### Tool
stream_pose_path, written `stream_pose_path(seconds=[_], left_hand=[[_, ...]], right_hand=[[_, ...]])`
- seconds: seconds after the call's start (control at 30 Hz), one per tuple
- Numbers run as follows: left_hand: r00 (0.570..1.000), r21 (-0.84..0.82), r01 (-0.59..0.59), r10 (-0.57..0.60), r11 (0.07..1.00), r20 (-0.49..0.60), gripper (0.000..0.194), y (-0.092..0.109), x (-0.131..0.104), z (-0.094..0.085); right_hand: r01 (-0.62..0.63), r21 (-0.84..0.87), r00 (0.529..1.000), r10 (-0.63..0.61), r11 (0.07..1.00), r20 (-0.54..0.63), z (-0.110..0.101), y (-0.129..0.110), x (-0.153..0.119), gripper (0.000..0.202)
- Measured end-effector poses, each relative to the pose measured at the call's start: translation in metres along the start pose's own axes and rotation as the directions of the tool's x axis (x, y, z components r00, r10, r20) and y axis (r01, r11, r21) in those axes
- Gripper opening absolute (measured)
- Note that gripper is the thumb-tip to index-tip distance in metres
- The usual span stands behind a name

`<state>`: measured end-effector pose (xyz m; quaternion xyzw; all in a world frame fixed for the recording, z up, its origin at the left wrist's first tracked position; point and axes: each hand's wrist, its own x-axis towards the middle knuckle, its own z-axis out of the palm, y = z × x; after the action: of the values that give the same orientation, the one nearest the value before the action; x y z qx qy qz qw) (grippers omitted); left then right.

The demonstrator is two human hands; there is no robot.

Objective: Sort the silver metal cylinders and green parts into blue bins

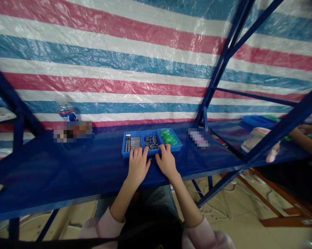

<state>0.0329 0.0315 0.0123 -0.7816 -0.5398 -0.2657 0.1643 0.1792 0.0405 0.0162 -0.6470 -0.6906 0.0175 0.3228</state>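
Three blue bins stand side by side on the blue table. Metal rods lie in the left bin, small dark metal parts fill the middle bin, and green pieces in clear plastic are in the right bin. My left hand rests with fingers apart on the front edges of the left and middle bins. At the front rim between the middle and right bins, my right hand touches with its fingers apart. Neither hand holds anything.
A clear bottle and a blurred-out item stand at the back left of the table. Another blurred item lies right of the bins. Blue frame bars rise at both sides. At far right are a tub and another person's arm.
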Motion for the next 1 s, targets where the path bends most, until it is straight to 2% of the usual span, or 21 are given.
stream_pose_path(seconds=[1.0], left_hand=[[1.0, -0.014, 0.006, -0.006, 1.0, -0.009, 0.039, -0.0006, 0.0, 0.0008]], right_hand=[[-0.001, -0.011, 1.0, 0.001, 1.0, 0.012, -0.0001, 0.0001, -0.0002, 0.02]])
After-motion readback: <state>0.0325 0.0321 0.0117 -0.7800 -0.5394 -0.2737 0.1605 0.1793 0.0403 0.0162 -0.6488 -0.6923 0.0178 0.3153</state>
